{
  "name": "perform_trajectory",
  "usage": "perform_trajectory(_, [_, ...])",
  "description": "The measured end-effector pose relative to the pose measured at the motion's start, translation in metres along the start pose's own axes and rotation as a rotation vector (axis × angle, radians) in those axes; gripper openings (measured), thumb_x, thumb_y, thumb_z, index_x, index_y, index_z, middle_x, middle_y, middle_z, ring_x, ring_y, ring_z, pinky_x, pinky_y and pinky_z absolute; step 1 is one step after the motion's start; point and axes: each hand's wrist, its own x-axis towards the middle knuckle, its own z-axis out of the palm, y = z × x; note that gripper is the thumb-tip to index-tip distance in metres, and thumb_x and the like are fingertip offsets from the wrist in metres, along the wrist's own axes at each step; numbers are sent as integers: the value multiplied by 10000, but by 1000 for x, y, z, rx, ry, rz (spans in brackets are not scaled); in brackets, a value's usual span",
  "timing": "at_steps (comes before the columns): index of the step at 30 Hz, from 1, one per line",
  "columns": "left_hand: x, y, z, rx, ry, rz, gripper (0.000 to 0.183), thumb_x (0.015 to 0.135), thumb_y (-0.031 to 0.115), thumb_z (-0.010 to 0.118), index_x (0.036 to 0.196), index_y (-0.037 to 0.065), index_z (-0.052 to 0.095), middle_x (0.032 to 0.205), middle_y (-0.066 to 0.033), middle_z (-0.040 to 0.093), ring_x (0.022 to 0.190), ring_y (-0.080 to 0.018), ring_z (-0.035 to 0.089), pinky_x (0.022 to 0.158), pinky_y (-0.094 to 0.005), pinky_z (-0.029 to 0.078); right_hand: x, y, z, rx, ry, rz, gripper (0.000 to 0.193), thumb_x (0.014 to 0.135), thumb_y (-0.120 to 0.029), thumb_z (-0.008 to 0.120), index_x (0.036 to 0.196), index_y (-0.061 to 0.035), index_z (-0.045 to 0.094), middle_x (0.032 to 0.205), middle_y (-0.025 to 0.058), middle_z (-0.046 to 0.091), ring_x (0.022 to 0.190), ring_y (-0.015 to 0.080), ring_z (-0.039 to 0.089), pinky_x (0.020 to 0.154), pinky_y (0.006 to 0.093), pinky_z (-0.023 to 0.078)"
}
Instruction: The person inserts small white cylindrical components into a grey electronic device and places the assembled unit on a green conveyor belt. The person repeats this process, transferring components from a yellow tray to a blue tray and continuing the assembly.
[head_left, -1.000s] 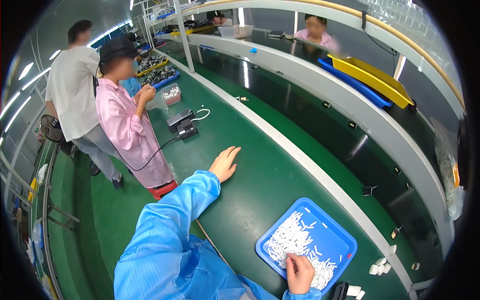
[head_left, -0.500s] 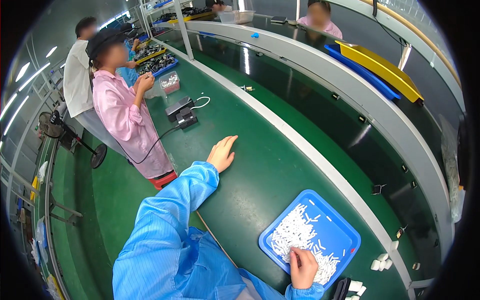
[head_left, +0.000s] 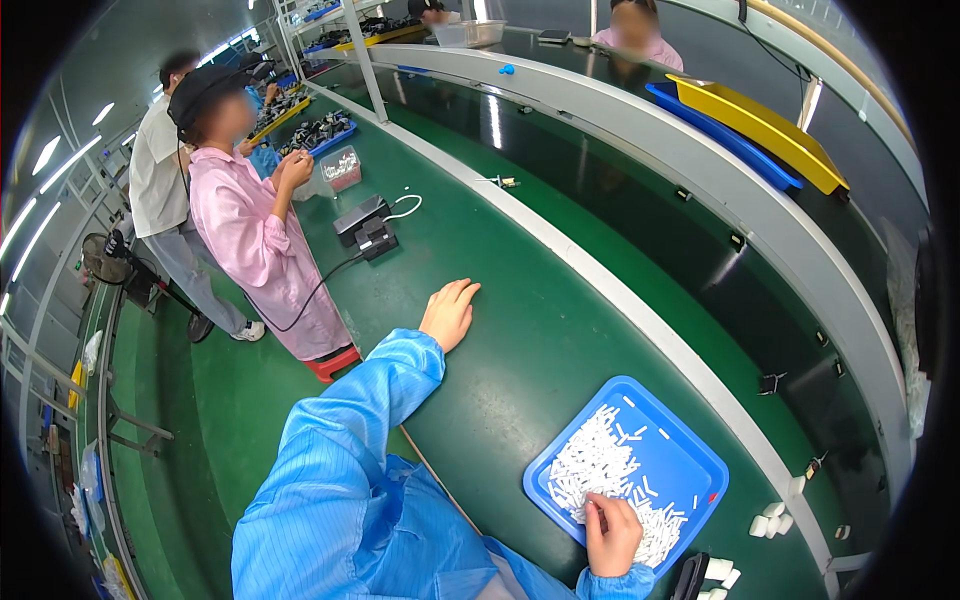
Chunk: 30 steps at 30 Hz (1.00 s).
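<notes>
My left hand (head_left: 451, 314) lies on the green tabletop (head_left: 520, 345) with its fingers stretched out and nothing in them. A blue tray (head_left: 690, 455) with rounded corners sits at the lower right. Inside it are many small white tube-like pieces (head_left: 592, 455), heaped mostly along its left and near side. My right hand (head_left: 613, 538) reaches over the tray's near part, fingers bent and tips together down among the pieces. Whatever is between those fingertips is hidden. Blue sleeves cover both my arms.
White cylinders (head_left: 770, 520) and a black object (head_left: 690, 578) lie right of the tray. Past a pale rail runs a dark conveyor belt (head_left: 600, 190) with small parts. A co-worker in pink (head_left: 235, 210) stands left, near black boxes with a cable (head_left: 372, 235) and a clear tub (head_left: 342, 170).
The small parts on the belt have shifted slightly right. At the left, the person in the white top has moved and a leg and shoe now show. My hands stay nearly where they were.
</notes>
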Motion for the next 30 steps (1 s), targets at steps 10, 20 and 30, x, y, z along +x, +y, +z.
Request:
perform_trajectory(10, [-3, 0, 2, 15, 11, 6, 364, 812, 49, 534, 1174, 79, 525, 1264, -132, 473, 1195, -299, 437, 963, -427, 375, -4, 14, 3, -20, -3, -36, 92, 774, -22, 652, 864, -29, 668, 720, 85, 598, 558, 167, 557, 483, 268, 436])
perform_trajectory(20, [2, -2, 3, -1, 23, -10, 343, 796, 55, 538, 1138, 79, 548, 1231, -137, 501, 1163, -310, 460, 945, -437, 386, 0, 6, 2, -26, -30, 23, 108, 750, -51, 668, 857, -60, 677, 731, 92, 609, 646, 246, 584, 533, 326, 466])
perform_trajectory(30, [209, -24, 76, 18, -83, -413, 382, 834, 196, 560, 1186, 58, 499, 969, -222, 626, 881, -386, 607, 791, -480, 483, 9, 15, 0, -82, 120, 159, 116, 772, 7, 651, 885, -14, 665, 747, 88, 607, 568, 154, 564, 477, 243, 432])
